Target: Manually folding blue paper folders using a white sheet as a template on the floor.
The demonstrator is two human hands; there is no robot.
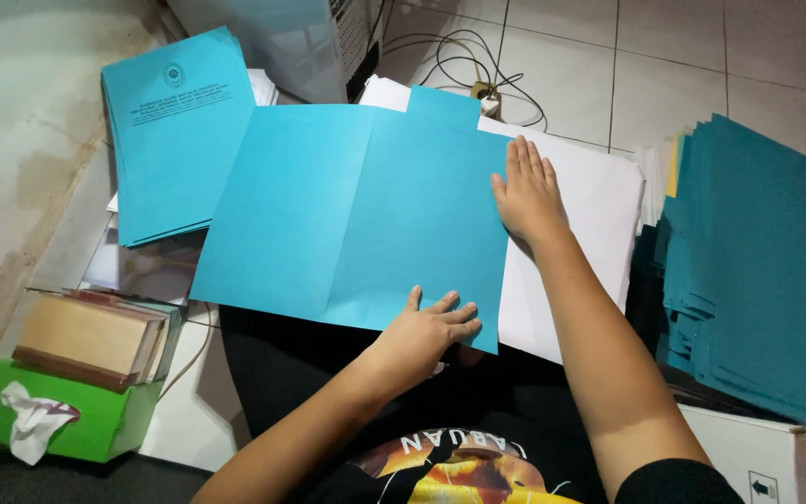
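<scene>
A pale tiled floor is seen from above, with a stained wall along the left edge and the seated person's dark lap at the bottom. The left hand is laid flat, fingers spread, on the near right corner of a large blue sheet, which is spread open across the lap with a vertical fold line down its middle. The right hand is pressed palm down with the fingers held together and straight, resting on the sheet's right edge where it overlaps a stack of white paper lying underneath. Nothing is pinched by either hand; both are simply pressed flat. A second blue sheet's corner is seen sticking up behind the top edge. To the upper left, a pile of printed blue covers is fanned out on the floor. At the right, a tall stack of darker teal sheets is set on a white cardboard box. At the lower left, a worn book is rested on a green tissue box, from which a white tissue is pulled out. Dark cables are coiled on the tiles near the top, beside a white appliance.
</scene>
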